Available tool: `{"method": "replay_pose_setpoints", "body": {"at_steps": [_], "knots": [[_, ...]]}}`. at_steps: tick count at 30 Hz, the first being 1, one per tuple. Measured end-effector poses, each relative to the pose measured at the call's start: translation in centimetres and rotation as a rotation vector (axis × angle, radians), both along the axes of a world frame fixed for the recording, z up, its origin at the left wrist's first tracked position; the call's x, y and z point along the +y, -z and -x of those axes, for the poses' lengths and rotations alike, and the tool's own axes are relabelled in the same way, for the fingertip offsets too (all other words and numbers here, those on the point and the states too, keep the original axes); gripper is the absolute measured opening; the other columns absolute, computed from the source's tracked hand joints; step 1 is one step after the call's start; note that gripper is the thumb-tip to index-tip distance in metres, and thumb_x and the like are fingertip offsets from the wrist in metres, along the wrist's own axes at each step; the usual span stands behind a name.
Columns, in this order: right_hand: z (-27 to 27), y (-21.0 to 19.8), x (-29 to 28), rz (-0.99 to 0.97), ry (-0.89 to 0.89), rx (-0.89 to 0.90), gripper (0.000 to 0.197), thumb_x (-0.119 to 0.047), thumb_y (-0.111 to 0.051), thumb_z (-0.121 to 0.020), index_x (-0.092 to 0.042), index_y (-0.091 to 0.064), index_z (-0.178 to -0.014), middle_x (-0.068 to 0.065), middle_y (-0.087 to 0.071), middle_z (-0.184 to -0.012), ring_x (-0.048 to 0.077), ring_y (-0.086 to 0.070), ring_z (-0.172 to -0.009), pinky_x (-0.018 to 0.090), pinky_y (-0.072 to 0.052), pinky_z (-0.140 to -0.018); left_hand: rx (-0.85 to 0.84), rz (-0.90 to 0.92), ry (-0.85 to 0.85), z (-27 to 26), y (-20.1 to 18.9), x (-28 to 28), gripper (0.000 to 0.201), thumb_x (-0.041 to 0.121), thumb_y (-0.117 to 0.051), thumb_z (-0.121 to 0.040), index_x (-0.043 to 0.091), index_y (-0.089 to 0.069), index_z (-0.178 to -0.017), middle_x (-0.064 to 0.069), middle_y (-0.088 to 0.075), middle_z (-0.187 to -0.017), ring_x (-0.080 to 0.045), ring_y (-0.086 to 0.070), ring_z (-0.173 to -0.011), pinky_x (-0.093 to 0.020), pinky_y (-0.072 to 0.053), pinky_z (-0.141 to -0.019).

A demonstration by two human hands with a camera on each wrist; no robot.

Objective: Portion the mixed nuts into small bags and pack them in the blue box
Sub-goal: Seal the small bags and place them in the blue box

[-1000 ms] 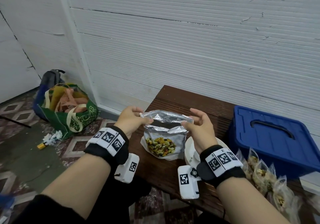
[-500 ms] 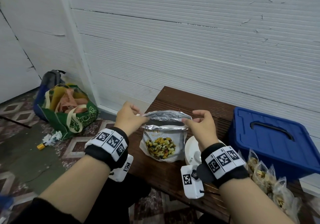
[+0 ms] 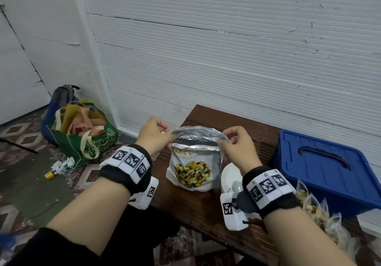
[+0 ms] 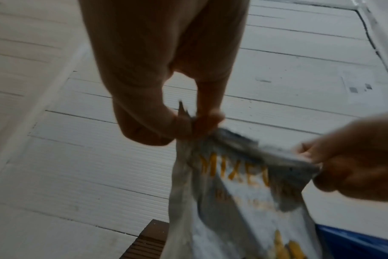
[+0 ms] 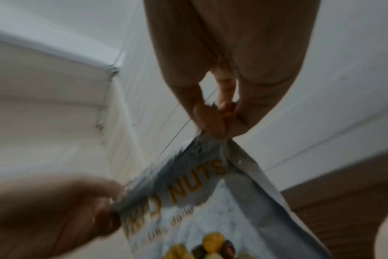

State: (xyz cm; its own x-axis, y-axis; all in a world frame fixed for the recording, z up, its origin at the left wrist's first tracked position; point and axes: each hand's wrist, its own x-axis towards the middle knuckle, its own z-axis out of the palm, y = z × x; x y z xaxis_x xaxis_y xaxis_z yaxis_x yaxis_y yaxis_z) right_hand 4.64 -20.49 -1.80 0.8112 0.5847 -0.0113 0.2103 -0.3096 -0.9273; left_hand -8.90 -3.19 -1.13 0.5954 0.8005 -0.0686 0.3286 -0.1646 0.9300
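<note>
The white mixed nuts pouch (image 3: 191, 169) stands on the brown table (image 3: 253, 129), its foil mouth held open. My left hand (image 3: 156, 135) pinches the left corner of the mouth (image 4: 188, 122). My right hand (image 3: 235, 144) pinches the right corner (image 5: 219, 121). The same pouch (image 4: 237, 201) (image 5: 199, 201) hangs between both hands in the wrist views. The blue box (image 3: 323, 171) with its lid on sits to the right. Several small filled bags (image 3: 315, 210) lie in front of it.
A white plate (image 3: 229, 175) lies just right of the pouch, under my right wrist. On the floor to the left stand a green tote bag (image 3: 82, 138) and a grey backpack (image 3: 62, 93). A white panelled wall (image 3: 226, 59) runs behind the table.
The pouch has come down a little and its mouth has been pulled wider open between both hands. Both grips have stayed on the corners.
</note>
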Motion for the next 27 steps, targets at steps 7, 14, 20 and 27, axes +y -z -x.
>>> {"method": "replay_pose_setpoints", "body": {"at_steps": [7, 14, 20, 27], "knots": [[-1.8, 0.6, -2.4, -0.107, -0.119, 0.113, 0.041, 0.011, -0.059, -0.085, -0.018, -0.062, -0.113, -0.001, -0.065, -0.089, 0.008, -0.059, -0.069, 0.020, -0.051, -0.064, -0.092, 0.110, 0.242, 2.5, 0.8, 1.1, 0.047, -0.004, -0.080, -0.069, 0.020, -0.058, -0.104, -0.006, -0.065, -0.106, -0.010, -0.065, -0.091, -0.017, -0.055, -0.078], [-2.6, 1.5, -1.6, -0.061, -0.053, -0.138, 0.020, -0.009, -0.072, -0.082, -0.028, -0.072, -0.089, -0.001, -0.072, -0.084, 0.015, -0.065, -0.083, 0.030, -0.051, -0.079, -0.077, -0.194, 0.207, 1.3, 1.3, 0.8, 0.032, -0.010, -0.075, -0.071, 0.020, -0.066, -0.076, 0.004, -0.070, -0.072, -0.020, -0.069, -0.077, -0.031, -0.058, -0.075], [-4.1, 1.2, -2.0, -0.003, -0.110, -0.196, 0.021, -0.004, -0.069, -0.084, -0.025, -0.071, -0.078, -0.009, -0.069, -0.072, -0.009, -0.059, -0.063, 0.006, -0.044, -0.066, -0.011, -0.309, 0.174, 1.6, 1.2, 2.2, 0.012, 0.003, -0.077, -0.076, 0.009, -0.066, -0.079, 0.003, -0.061, -0.070, 0.007, -0.055, -0.057, -0.008, -0.044, -0.060], [-5.1, 0.0, -1.6, 0.019, -0.190, -0.143, 0.021, -0.003, -0.067, -0.086, -0.019, -0.067, -0.072, 0.001, -0.063, -0.067, -0.003, -0.051, -0.050, 0.008, -0.040, -0.052, 0.076, -0.429, 0.212, 1.3, 0.1, 3.8, 0.018, 0.010, -0.081, -0.073, 0.005, -0.066, -0.081, 0.005, -0.058, -0.067, 0.003, -0.054, -0.058, -0.004, -0.040, -0.059]]}}
